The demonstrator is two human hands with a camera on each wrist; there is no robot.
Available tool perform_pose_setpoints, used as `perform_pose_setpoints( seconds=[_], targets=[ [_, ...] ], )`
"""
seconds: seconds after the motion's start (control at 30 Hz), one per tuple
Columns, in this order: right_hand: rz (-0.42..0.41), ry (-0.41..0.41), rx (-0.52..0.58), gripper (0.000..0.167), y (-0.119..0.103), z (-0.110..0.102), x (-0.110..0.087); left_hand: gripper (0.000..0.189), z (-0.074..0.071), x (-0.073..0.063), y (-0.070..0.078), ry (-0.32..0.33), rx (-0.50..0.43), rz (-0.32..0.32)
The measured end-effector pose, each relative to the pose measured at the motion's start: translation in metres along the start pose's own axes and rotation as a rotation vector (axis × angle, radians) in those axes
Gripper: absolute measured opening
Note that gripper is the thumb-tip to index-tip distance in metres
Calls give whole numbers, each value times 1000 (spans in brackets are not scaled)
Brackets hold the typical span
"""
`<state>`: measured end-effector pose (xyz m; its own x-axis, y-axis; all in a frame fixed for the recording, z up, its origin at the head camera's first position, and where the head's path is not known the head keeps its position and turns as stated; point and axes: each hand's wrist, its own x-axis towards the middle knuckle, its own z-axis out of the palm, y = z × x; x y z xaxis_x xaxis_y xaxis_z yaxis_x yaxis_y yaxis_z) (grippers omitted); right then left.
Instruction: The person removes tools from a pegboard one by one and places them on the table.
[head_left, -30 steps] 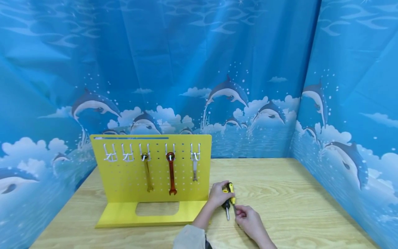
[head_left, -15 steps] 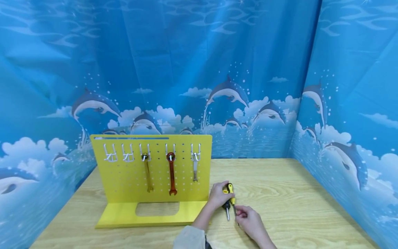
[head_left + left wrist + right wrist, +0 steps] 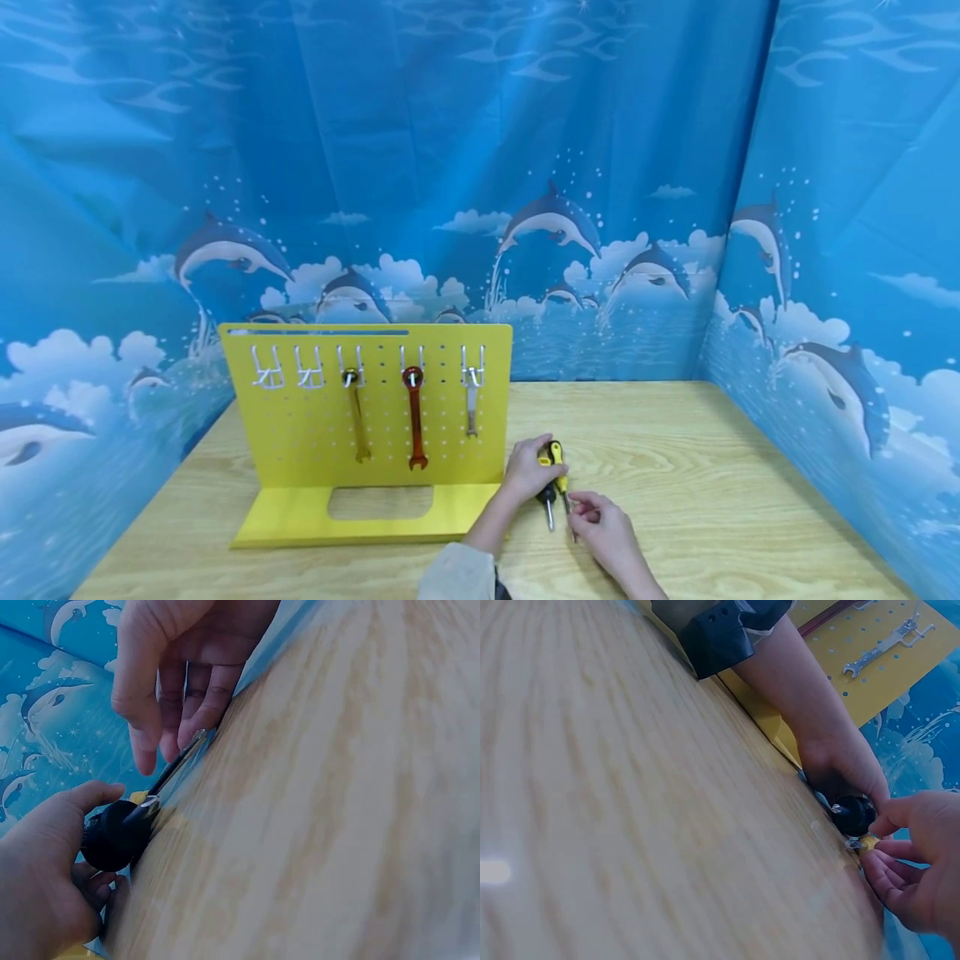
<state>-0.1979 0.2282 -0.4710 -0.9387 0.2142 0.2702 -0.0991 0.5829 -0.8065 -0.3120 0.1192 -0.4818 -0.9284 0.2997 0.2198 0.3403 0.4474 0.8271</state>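
My left hand (image 3: 528,472) grips a black screwdriver (image 3: 547,498) with a yellow end on its handle; the thick black handle (image 3: 112,836) shows in the left wrist view between thumb and fingers. Beside it on the right lies a yellow-and-black screwdriver (image 3: 559,477), touched by my left thumb. Both metal shafts point toward me. My right hand (image 3: 603,529) is at the yellow screwdriver's shaft, fingers loosely bent. In the left wrist view a gap shows between the right hand's (image 3: 191,667) thumb and forefinger. Whether a fingertip touches the shaft is hard to make out.
Left of my hands stands a yellow pegboard (image 3: 300,433) on a yellow base. From its hooks hang a gold wrench (image 3: 357,425), a red wrench (image 3: 415,421) and a small silver wrench (image 3: 472,408). Wood-grain tabletop (image 3: 675,467) extends to the right; a blue dolphin backdrop (image 3: 637,167) surrounds it.
My right fingers have eased slightly up and away from the yellow screwdriver's shaft, so more of its lower end shows. My left hand and both screwdrivers stay almost in place.
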Motion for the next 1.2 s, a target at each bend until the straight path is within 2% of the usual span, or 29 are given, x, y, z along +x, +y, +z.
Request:
perform_pose_setpoints(
  seconds=[0.17, 0.33, 0.5, 0.67, 0.73, 0.83, 1.03, 1.2],
  targets=[
    [22, 78, 7, 20, -2, -1, 1, 59, -1, 1, 1, -2, -25, 33],
    [44, 151, 38, 17, -5, -3, 2, 58, -4, 0, 6, -29, 0, 117],
    [36, 215, 93, 15, -7, -5, 3, 57, -13, -5, 21, -52, 21, 188],
    [69, 232, 250, 16, -15, -13, 3, 53, -25, -14, 39, -90, 64, 254],
    [84, 238, 304, 17, -20, -18, 3, 52, -31, -18, 44, -106, 101, 289],
    [90, 254, 328, 18, -29, -25, 3, 50, -41, -24, 50, -129, 129, 337],
    [-21, 280, 386, 16, -47, -32, 9, 45, -69, -39, 58, -137, 94, 429],
    [-20, 227, 417, 18, -73, -31, 14, 40, -99, -52, 60, -104, 53, 502]
  ],
)
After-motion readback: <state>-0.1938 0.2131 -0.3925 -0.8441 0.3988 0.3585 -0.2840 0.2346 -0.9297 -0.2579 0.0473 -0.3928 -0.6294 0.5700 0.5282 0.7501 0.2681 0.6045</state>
